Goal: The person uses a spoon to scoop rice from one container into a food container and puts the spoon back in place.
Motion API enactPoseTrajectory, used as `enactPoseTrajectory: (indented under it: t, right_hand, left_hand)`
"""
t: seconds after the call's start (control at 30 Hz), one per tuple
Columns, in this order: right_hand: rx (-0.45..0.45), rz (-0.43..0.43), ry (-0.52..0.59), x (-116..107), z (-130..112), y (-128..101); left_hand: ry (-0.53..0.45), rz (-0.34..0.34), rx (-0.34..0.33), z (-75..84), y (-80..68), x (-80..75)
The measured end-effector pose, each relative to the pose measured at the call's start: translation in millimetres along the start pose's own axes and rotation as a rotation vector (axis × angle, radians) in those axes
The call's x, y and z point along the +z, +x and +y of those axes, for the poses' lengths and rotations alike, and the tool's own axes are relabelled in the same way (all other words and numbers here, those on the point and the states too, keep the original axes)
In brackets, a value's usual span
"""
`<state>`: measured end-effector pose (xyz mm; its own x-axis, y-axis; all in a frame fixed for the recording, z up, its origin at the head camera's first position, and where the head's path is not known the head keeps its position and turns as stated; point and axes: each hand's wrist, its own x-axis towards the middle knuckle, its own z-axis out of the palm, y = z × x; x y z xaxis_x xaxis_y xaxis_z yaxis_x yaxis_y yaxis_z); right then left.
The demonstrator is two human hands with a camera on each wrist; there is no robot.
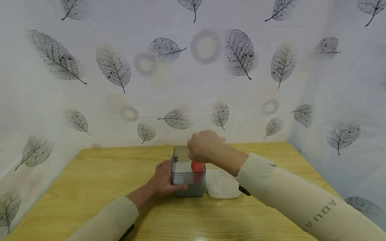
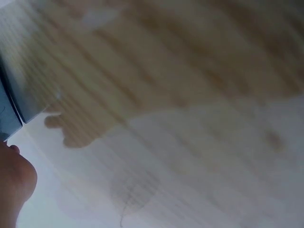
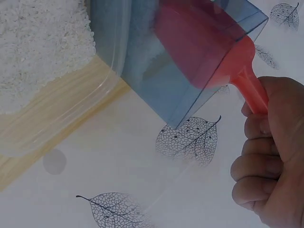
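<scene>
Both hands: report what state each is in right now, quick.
Left hand: closed on the grey see-through container, thumb across its front.
Right hand: closed, holding the red scoop by its handle.

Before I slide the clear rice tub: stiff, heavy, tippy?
The clear tub is probably fairly heavy for its size, given the rice inside. Its thin-looking, see-through walls may flex if pinched. Low and wide, it seems unlikely to tip, but it's open on top, so a jolt could spill rice.

Left hand (image 2: 16, 183) at translucent container (image 2: 8, 114)
</scene>
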<state>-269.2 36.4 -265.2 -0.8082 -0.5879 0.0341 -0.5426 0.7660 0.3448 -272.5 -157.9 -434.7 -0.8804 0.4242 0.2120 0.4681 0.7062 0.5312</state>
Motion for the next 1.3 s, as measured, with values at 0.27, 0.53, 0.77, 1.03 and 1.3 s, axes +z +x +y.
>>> enactPoseTrajectory:
  t: [0.27,0.53,0.77,1.03,1.3]
  right_hand:
    - [0.095,0.020,0.149,21.7,7.1,-13.7]
    - [0.039,0.208,0.271,51.3,15.2,-33.9]
    - [0.089,0.293,0.463,71.9,18.7,-42.1]
    - [0.131,0.296,0.588,82.1,16.4,-44.9]
    - [0.184,0.370,0.647,91.1,12.4,-47.5]
  left_hand:
    - [0.013,0.002,0.007,-1.0,-0.9,2.4]
    - [-0.013,0.006,0.033,2.1,-2.8,1.1]
    - [-0.008,0.015,0.045,2.5,-3.1,-1.0]
    - [-0.018,0.015,0.035,4.0,-4.5,-3.7]
    - [-0.025,0.017,0.035,1.4,-3.1,-1.8]
